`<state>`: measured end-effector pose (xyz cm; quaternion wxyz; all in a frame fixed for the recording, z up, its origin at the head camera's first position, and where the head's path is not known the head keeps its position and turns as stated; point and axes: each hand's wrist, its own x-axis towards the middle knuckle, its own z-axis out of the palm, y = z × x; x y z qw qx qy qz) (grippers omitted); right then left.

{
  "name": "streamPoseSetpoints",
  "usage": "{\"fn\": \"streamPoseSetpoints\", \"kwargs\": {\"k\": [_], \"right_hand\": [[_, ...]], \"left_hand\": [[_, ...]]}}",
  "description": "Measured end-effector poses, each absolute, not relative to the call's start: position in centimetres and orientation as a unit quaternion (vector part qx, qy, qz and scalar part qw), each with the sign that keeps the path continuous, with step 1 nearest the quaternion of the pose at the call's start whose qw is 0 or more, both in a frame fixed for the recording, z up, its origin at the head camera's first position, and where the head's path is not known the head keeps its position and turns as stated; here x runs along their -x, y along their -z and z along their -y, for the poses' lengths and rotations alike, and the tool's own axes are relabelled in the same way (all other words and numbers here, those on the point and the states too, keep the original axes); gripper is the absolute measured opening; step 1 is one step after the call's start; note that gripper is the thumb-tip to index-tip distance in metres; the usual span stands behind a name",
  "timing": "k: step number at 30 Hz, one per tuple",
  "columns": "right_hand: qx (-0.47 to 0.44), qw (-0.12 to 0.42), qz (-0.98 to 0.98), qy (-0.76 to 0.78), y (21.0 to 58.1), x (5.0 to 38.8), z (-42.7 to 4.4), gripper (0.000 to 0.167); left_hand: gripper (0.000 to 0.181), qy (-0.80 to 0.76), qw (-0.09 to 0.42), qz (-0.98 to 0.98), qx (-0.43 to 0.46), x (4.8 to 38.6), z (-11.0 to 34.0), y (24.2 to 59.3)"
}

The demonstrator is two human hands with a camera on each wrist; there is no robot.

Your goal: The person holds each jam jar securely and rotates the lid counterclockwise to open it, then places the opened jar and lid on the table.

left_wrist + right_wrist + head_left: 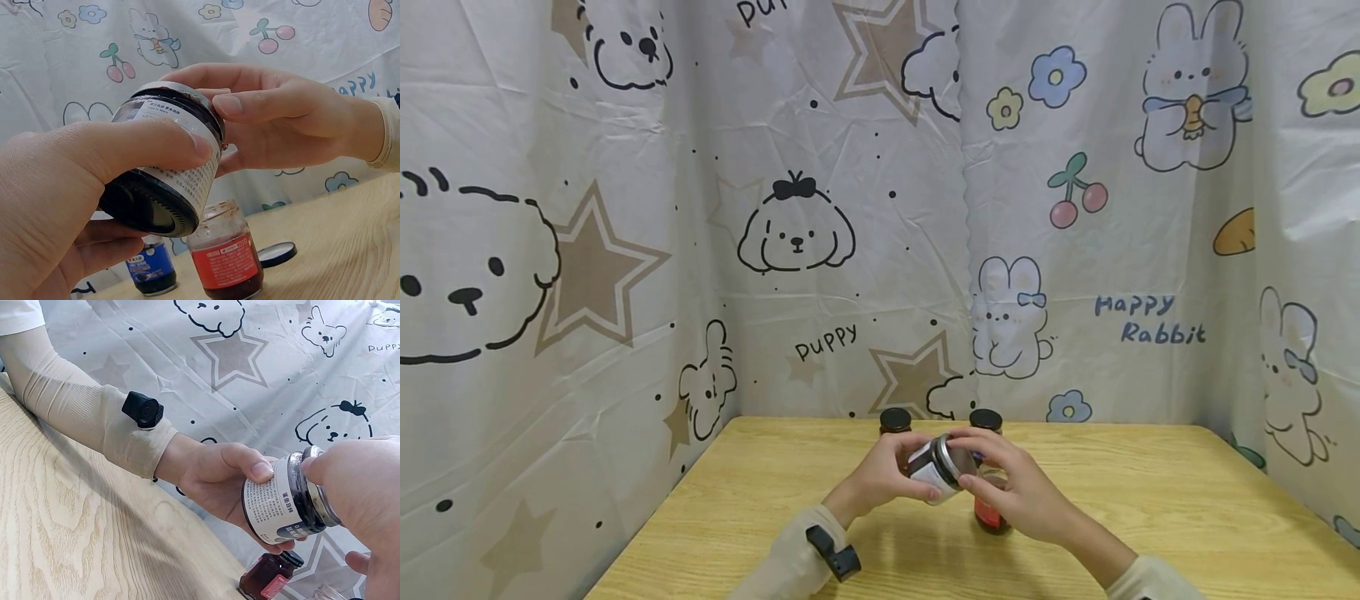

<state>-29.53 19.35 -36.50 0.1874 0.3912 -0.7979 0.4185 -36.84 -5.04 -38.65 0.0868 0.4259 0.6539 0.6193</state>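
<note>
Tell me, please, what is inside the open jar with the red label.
Dark red stuff shows low in the jar, below the red label. The label covers the middle, so how high the stuff reaches cannot be seen.

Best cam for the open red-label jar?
Left wrist: the open jar is large there, with its uncovered mouth and red label in sight. Head shows it small, partly hidden by the right hand. Right wrist catches only a glass rim at the bottom edge, probably this jar's.
</note>
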Motion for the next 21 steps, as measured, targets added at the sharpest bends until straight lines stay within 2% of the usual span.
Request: {"fn": "streamPoseSetpoints", "kwargs": {"k": [21], "right_hand": [[-0.393, 0.163, 0.796, -0.43, 36.42, 29.39, -19.51, 0.046]], "left_hand": [[0.052, -0.624, 0.091, -0.643, -0.435, 36.93, 5.03, 38.78]]}}
